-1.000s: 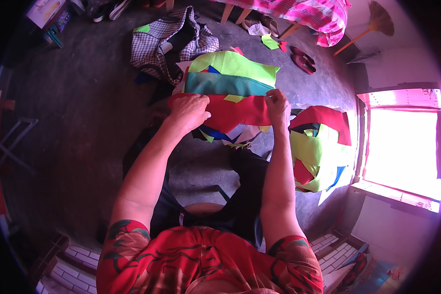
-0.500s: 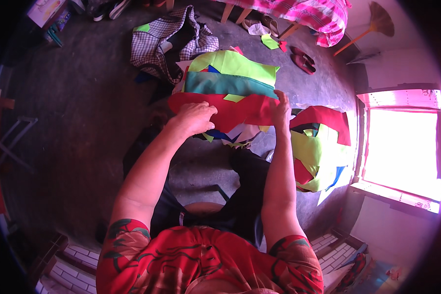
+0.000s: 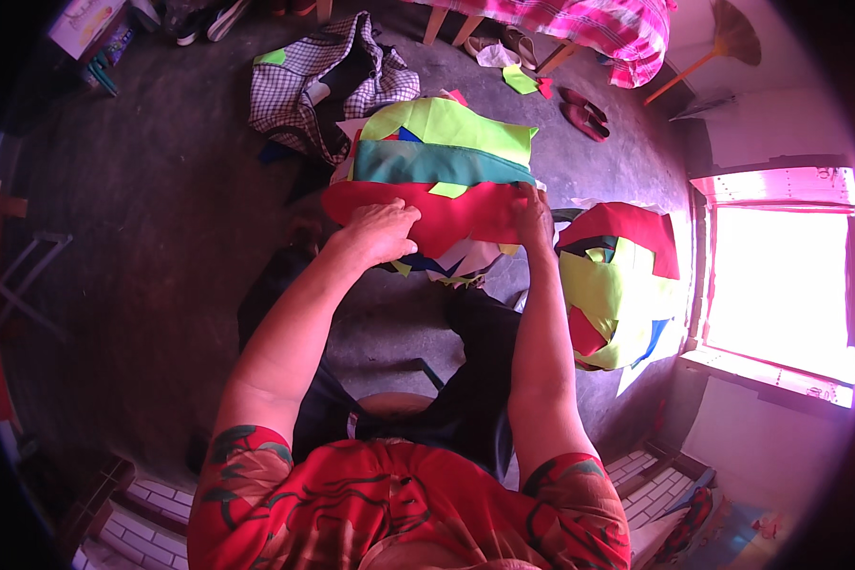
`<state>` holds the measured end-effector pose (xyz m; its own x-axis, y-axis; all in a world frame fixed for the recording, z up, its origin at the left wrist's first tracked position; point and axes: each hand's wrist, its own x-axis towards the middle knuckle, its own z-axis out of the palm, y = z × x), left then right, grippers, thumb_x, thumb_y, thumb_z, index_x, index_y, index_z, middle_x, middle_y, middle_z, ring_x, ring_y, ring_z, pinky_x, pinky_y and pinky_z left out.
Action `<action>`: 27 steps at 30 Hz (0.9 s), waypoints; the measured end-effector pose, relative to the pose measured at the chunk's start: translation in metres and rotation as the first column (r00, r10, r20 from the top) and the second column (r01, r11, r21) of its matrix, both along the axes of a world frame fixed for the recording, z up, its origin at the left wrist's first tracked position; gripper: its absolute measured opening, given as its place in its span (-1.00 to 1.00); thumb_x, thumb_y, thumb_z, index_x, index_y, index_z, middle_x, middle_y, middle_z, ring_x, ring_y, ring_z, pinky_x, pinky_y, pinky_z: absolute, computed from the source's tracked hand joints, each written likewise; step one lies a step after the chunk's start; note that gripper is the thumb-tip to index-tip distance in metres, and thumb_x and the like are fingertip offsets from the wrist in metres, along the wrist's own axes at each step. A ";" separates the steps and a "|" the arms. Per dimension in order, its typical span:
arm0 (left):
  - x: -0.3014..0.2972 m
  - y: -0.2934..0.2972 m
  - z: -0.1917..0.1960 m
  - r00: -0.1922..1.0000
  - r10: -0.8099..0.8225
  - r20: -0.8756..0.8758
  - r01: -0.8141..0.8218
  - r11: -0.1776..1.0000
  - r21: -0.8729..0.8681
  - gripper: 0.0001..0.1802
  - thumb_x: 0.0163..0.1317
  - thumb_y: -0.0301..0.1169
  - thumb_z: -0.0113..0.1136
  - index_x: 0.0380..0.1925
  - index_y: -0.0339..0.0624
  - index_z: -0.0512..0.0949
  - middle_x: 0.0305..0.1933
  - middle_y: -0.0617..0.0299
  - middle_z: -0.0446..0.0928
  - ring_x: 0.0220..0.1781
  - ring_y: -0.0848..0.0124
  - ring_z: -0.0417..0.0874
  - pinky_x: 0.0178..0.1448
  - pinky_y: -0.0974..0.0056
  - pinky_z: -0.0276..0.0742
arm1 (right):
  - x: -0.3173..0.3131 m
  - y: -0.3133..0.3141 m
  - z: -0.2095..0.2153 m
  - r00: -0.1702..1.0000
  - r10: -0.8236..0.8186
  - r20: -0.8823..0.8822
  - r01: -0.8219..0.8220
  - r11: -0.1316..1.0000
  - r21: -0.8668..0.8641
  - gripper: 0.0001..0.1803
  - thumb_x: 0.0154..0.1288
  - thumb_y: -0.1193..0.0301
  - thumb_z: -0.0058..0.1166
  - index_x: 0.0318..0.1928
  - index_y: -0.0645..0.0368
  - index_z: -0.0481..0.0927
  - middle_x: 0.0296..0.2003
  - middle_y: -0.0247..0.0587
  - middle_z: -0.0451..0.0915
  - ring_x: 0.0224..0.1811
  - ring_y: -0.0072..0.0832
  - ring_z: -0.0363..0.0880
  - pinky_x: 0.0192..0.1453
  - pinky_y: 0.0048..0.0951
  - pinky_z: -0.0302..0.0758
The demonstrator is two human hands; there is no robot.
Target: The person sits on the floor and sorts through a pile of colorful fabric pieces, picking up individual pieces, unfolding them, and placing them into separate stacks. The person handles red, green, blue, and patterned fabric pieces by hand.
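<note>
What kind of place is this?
It looks like a room in someone's home: there's a broom, dark red shoes on the floor, and a pink checked cloth draped over something with wooden legs.

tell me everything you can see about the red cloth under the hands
The red cloth is a plain, smooth-looking fabric piece, wider than deep, spread mostly flat across the near part of a heap of cloth pieces. Its left end is rounded; its near edge is uneven. A teal strip lies along its far edge, where a small lime scrap overlaps it. The left hand appears to rest on its left part; the right hand is at its right end, grip unclear.
</note>
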<state>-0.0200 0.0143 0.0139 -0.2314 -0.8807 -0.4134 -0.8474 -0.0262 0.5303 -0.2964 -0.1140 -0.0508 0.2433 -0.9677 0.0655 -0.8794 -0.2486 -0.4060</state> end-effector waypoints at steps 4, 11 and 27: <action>0.000 -0.001 0.001 1.000 0.001 0.008 -0.001 1.000 0.013 -0.46 0.06 -0.24 0.18 0.07 -0.14 0.36 0.09 0.09 0.39 0.14 0.15 0.44 0.14 0.05 0.39 | 0.004 -0.002 0.000 1.000 0.004 -0.025 -0.005 0.999 -0.031 -0.68 0.10 0.43 0.06 -0.10 0.18 0.45 -0.08 0.05 0.45 -0.08 -0.02 0.49 -0.06 -0.12 0.45; 0.001 0.001 0.000 1.000 0.000 -0.005 0.000 1.000 0.005 -0.46 0.06 -0.25 0.17 0.07 -0.16 0.37 0.10 0.08 0.39 0.16 0.15 0.43 0.14 0.05 0.38 | 0.001 -0.007 0.011 0.982 -0.190 -0.010 0.191 0.981 0.047 -0.78 0.03 0.40 0.13 -0.30 0.22 0.47 -0.21 0.07 0.50 -0.20 0.01 0.54 -0.13 -0.12 0.46; 0.000 0.000 0.001 1.000 -0.018 -0.009 0.017 1.000 -0.020 -0.48 0.06 -0.27 0.19 0.04 -0.17 0.40 0.08 0.09 0.39 0.13 0.15 0.45 0.14 0.08 0.39 | 0.026 0.009 0.041 0.992 -0.121 0.030 0.123 0.990 -0.064 -0.78 0.10 0.35 0.12 -0.20 0.08 0.52 -0.27 -0.09 0.52 -0.24 -0.16 0.57 -0.17 -0.20 0.49</action>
<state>-0.0202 0.0147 0.0146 -0.2505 -0.8846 -0.3934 -0.8428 -0.0007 0.5382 -0.2700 -0.1052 -0.0100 0.1210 -0.9835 0.1344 -0.8940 -0.1668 -0.4159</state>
